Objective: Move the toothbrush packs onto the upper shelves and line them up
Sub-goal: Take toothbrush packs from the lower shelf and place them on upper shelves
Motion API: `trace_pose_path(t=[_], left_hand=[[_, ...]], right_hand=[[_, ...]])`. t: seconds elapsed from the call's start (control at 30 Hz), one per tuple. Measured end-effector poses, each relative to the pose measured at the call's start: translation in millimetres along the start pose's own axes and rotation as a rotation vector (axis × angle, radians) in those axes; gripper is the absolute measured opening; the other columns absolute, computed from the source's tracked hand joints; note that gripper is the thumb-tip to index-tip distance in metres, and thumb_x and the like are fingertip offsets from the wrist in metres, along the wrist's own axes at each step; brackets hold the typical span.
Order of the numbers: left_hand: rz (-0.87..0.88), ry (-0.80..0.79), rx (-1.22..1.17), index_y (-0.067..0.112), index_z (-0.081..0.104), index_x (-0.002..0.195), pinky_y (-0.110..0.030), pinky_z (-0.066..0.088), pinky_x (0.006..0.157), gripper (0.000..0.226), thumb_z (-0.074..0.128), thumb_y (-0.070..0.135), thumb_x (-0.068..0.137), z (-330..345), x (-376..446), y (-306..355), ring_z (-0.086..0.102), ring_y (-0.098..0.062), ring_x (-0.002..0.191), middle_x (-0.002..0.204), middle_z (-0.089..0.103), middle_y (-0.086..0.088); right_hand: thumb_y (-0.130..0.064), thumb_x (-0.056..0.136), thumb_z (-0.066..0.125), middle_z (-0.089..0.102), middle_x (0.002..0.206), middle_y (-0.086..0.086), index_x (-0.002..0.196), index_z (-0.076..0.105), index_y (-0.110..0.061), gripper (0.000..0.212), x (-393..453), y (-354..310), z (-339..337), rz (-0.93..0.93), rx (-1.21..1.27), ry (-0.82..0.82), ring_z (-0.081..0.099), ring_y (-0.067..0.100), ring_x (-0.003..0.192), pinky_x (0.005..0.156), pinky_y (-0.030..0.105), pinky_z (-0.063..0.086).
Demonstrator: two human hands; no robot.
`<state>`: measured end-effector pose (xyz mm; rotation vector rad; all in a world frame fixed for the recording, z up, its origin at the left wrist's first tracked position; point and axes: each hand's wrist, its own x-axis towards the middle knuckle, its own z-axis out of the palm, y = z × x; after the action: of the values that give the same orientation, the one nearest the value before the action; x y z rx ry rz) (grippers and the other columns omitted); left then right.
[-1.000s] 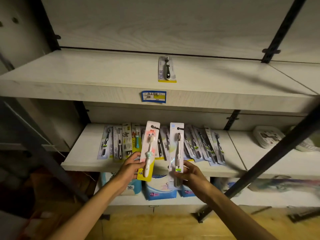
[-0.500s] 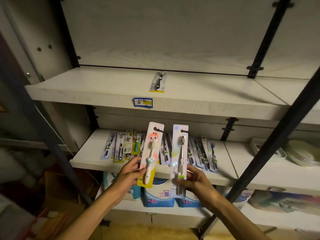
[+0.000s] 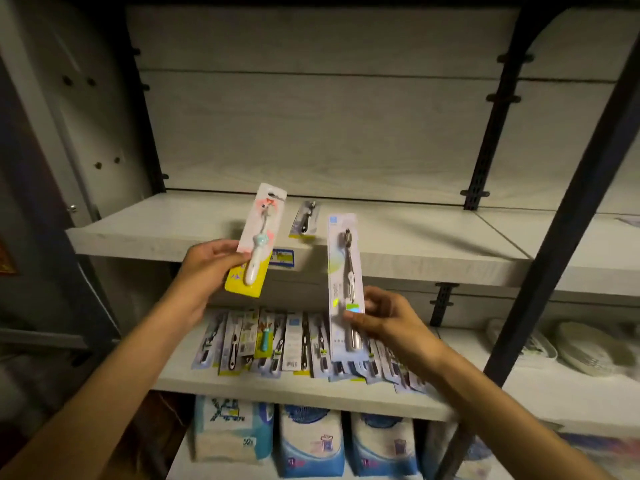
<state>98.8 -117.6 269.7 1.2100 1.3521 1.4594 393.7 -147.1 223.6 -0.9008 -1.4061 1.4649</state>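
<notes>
My left hand (image 3: pixel 207 268) grips a child's toothbrush pack (image 3: pixel 258 240) with a pink-and-yellow card, raised in front of the upper shelf (image 3: pixel 138 230). A tall pale-blue toothbrush pack (image 3: pixel 346 282) stands upright in my right hand (image 3: pixel 384 320), pinched near its lower part, just right of the first pack. One dark toothbrush pack (image 3: pixel 305 218) lies flat on the upper shelf, between and behind the two held packs. A row of several toothbrush packs (image 3: pixel 277 341) lies on the middle shelf (image 3: pixel 277 388) below my hands.
A blue price tag (image 3: pixel 282 257) sticks to the upper shelf's front edge. A dark slanted metal post (image 3: pixel 561 220) crosses on the right. White plates (image 3: pixel 585 344) sit at the middle shelf's right end. Blue-and-white soft packages (image 3: pixel 311 441) fill the bottom shelf.
Both hands have risen with their packs from the middle shelf level to the upper shelf's front edge. The view has tilted upward, and the left pack has risen higher than the right.
</notes>
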Motion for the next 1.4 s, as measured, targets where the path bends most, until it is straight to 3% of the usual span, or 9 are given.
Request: trace_pose_path(t=[0.17, 0.3, 0.43, 0.5, 0.63, 0.83, 1.07, 1.27, 1.4], left_hand=[[-0.022, 0.041, 0.114, 0.003, 0.073, 0.093, -0.023, 0.051, 0.06, 0.012, 0.075, 0.001, 0.081, 13, 82, 18, 0.064, -0.016, 0.06, 0.065, 0.07, -0.004], [-0.096, 0.043, 0.237, 0.009, 0.074, 0.086, -0.039, 0.061, 0.079, 0.014, 0.082, 0.01, 0.074, 28, 141, 10, 0.072, -0.025, 0.078, 0.087, 0.074, -0.014], [-0.133, 0.042, 0.321, 0.008, 0.068, 0.08, -0.049, 0.062, 0.077, 0.018, 0.085, 0.009, 0.073, 40, 172, -2, 0.073, -0.03, 0.081, 0.091, 0.073, -0.018], [-0.135, 0.048, 0.338, 0.007, 0.067, 0.078, -0.047, 0.062, 0.078, 0.022, 0.088, 0.009, 0.07, 44, 180, -5, 0.073, -0.03, 0.081, 0.092, 0.073, -0.019], [-0.119, 0.056, 0.5, 0.009, 0.071, 0.086, -0.03, 0.055, 0.069, 0.027, 0.087, 0.027, 0.073, 53, 190, -2, 0.069, -0.023, 0.079, 0.087, 0.072, -0.008], [-0.083, 0.034, 0.838, 0.011, 0.069, 0.093, -0.029, 0.045, 0.064, 0.042, 0.073, 0.05, 0.078, 55, 196, -8, 0.066, -0.029, 0.089, 0.099, 0.071, -0.011], [-0.021, -0.011, 1.001, 0.013, 0.061, 0.095, -0.031, 0.042, 0.066, 0.049, 0.063, 0.06, 0.083, 56, 199, -11, 0.062, -0.03, 0.092, 0.101, 0.068, -0.011], [0.08, 0.032, 1.157, 0.01, 0.058, 0.103, -0.035, 0.042, 0.077, 0.045, 0.058, 0.053, 0.091, 61, 194, -4, 0.058, -0.032, 0.095, 0.112, 0.065, -0.014], [0.388, 0.114, 1.029, 0.018, 0.062, 0.099, -0.039, 0.047, 0.085, 0.028, 0.056, 0.044, 0.093, 69, 177, 7, 0.062, -0.03, 0.098, 0.106, 0.068, -0.008]], right_hand=[[-0.012, 0.085, 0.07, 0.074, 0.111, 0.015, 0.121, 0.064, -0.001, 0.038, 37, -48, 0, -0.035, -0.004, 0.086, 0.072, 0.028, 0.105, 0.086, 0.036, 0.06], [-0.006, 0.092, 0.067, 0.074, 0.112, 0.018, 0.12, 0.065, 0.003, 0.029, 73, -67, -4, -0.031, -0.033, 0.135, 0.073, 0.028, 0.098, 0.083, 0.035, 0.061], [-0.006, 0.093, 0.066, 0.073, 0.11, 0.021, 0.115, 0.066, 0.006, 0.025, 99, -75, -8, 0.013, -0.084, 0.146, 0.073, 0.024, 0.09, 0.073, 0.031, 0.06], [-0.007, 0.093, 0.067, 0.071, 0.112, 0.025, 0.114, 0.066, 0.007, 0.025, 109, -76, -10, 0.032, -0.116, 0.16, 0.071, 0.026, 0.09, 0.07, 0.03, 0.059], [-0.008, 0.093, 0.067, 0.068, 0.116, 0.028, 0.115, 0.065, 0.009, 0.028, 119, -76, -11, 0.044, -0.14, 0.183, 0.068, 0.028, 0.092, 0.074, 0.031, 0.058], [-0.007, 0.094, 0.065, 0.07, 0.116, 0.026, 0.115, 0.065, 0.008, 0.026, 124, -76, -13, 0.05, -0.11, 0.199, 0.069, 0.029, 0.094, 0.074, 0.031, 0.059], [-0.009, 0.094, 0.065, 0.072, 0.107, 0.019, 0.11, 0.067, 0.002, 0.019, 124, -76, -16, 0.038, -0.114, 0.206, 0.069, 0.027, 0.092, 0.068, 0.03, 0.058], [-0.01, 0.094, 0.066, 0.071, 0.112, 0.022, 0.114, 0.065, 0.003, 0.024, 115, -77, -22, 0.014, -0.103, 0.226, 0.07, 0.028, 0.095, 0.082, 0.038, 0.06], [-0.011, 0.092, 0.068, 0.073, 0.106, 0.016, 0.108, 0.061, -0.004, 0.019, 91, -78, -35, -0.008, -0.066, 0.275, 0.073, 0.028, 0.096, 0.073, 0.034, 0.059]])
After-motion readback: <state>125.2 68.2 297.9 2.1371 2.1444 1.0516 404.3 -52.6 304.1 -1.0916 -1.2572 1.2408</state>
